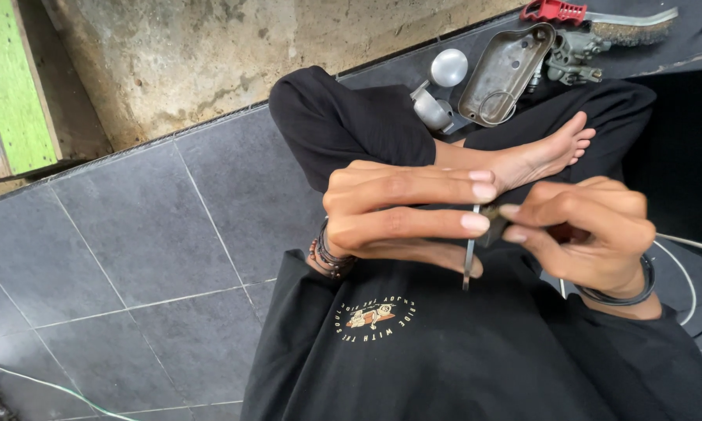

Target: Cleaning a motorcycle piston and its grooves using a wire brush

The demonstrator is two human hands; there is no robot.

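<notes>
Here the person sits cross-legged on the dark tile floor [132, 234]. The left hand [402, 210] and the right hand [585, 230] meet over the lap. Both pinch a small dark part [493, 222], with a thin metal rod [469, 249] poking down from it. It looks like fine fitting work, which calls for a steady, gentle grip. Past the foot lie a metal cover [505, 74], a round knob [448, 68] and a red-handled wire brush [600, 19]. The black shirt has a small round print [374, 314].
</notes>
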